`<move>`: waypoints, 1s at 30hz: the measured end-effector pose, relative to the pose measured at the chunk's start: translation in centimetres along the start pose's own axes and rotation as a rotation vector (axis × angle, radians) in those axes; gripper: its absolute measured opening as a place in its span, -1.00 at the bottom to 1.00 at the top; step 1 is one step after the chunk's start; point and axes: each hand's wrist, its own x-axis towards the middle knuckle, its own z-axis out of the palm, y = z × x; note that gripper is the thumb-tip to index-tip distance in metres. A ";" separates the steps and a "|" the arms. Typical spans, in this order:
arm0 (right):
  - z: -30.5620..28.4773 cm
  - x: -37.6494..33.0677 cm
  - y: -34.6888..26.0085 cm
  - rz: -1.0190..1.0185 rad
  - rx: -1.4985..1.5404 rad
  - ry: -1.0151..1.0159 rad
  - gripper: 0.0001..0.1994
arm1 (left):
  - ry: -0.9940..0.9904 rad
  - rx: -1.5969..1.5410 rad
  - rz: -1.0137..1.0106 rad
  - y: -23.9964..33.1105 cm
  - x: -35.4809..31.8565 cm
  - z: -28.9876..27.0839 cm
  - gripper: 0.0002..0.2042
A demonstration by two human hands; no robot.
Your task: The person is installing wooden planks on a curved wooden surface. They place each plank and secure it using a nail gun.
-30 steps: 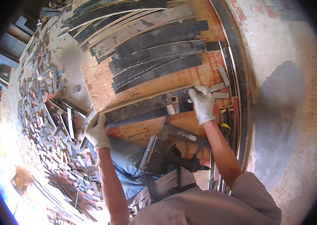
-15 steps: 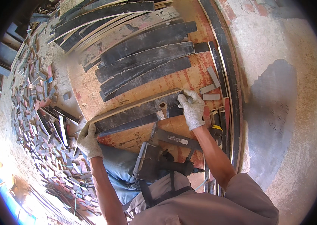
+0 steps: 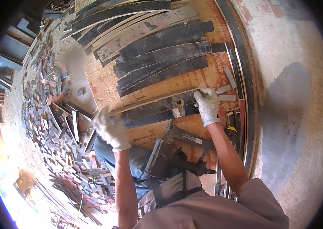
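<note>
A long dark strip of wood lies across the orange-brown board in front of me, its pale edge on the far side. My right hand, in a light knitted glove, is closed on the strip's right end. Near the left end is my left hand, gloved too, blurred by motion, with fingers stretched out and apart; it seems off the strip. A second dark strip lies along the near side. Close to the middle sits a small metal piece with a ring. A black nail gun rests by my lap.
Several dark strips lie stacked on the far part of the board. Small grey blocks and a yellow-black tape measure are on the right. Many wood offcuts cover the floor at left. A concrete surface extends right.
My left hand has let go of the strip's left end and moved right and toward me. My right hand stays on the right end. The whole view has shifted slightly.
</note>
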 end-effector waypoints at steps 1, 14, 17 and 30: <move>0.1 -0.1 -0.3 0.000 -0.005 -0.005 -0.75 | -0.101 -0.140 0.116 1.4 0.0 0.5 -0.49; 0.3 0.1 -0.5 0.042 0.059 -0.001 -0.78 | -0.457 -0.378 0.454 7.0 0.6 2.2 -0.39; 0.2 0.0 -0.4 0.025 0.022 0.014 -0.78 | -0.463 -0.374 0.442 7.1 0.8 2.2 -0.41; -0.1 -0.1 -0.5 0.055 0.023 -0.011 -0.76 | -0.438 -0.345 0.301 8.4 1.2 2.6 -0.83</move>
